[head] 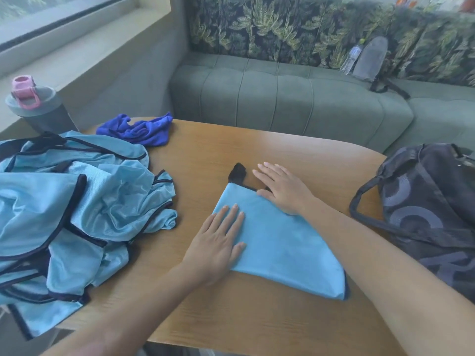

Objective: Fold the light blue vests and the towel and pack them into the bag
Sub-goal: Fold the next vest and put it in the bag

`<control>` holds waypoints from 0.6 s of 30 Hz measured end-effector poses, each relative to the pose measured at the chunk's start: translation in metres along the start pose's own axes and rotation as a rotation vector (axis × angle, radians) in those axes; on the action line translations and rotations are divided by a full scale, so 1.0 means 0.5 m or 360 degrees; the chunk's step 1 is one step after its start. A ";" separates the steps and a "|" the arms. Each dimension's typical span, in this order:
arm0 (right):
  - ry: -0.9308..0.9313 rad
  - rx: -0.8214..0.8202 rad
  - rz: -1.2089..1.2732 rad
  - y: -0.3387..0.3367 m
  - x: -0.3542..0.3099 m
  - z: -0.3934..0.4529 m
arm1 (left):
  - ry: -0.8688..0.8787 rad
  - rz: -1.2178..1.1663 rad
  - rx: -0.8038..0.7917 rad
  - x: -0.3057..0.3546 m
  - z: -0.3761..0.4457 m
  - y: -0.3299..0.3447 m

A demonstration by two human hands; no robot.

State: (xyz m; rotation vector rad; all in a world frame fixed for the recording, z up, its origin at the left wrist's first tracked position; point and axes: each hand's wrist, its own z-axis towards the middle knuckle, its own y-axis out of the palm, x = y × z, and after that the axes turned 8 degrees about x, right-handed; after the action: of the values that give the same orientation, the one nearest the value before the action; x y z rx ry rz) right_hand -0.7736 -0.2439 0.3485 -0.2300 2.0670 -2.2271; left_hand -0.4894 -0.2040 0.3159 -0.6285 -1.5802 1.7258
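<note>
both hands flat, fingers straight, left hand n right hand pressing the folded vest mid table, bag at right; thin slippery mesh imo, so grab it by the folded edges.

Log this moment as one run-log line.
left hand flat on folded vest | right hand flat on its far edge | vest pile unfolded | towel unfolded | bag waiting

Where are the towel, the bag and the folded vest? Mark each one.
towel (140, 131): head view, middle of the crumpled dark blue cloth.
bag (426, 209): head view, patterned front panel.
folded vest (280, 245): head view, flat light blue middle between the hands.
</note>
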 end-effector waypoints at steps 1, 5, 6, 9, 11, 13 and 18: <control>-0.0029 0.0026 -0.0068 0.001 0.016 -0.026 | 0.0052 -0.0004 -0.0045 -0.013 0.006 -0.004; 0.0025 0.0063 -0.0168 -0.005 0.056 -0.120 | 0.0295 0.0049 -0.0188 -0.072 0.048 -0.027; 0.0053 0.0066 -0.0152 -0.008 0.058 -0.136 | 0.0361 0.0058 -0.0235 -0.089 0.061 -0.033; 0.0260 0.0055 -0.0023 -0.015 0.051 -0.189 | 0.0601 0.0153 -0.0326 -0.132 0.102 -0.052; 0.0448 -0.0007 0.0111 -0.017 0.037 -0.221 | 0.0750 0.0282 -0.0370 -0.161 0.131 -0.070; 0.0572 -0.0083 0.0161 -0.017 0.016 -0.252 | 0.0853 0.0438 -0.0366 -0.179 0.159 -0.087; 0.0922 -0.0317 0.0415 -0.023 -0.061 -0.299 | 0.0813 0.0796 -0.0345 -0.155 0.188 -0.104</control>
State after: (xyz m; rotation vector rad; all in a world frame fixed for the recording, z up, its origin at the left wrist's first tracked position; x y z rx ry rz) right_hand -0.7694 -0.0909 0.3479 0.7149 2.4047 -2.0911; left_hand -0.5021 -0.3233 0.3715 -1.5433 -1.3120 1.5506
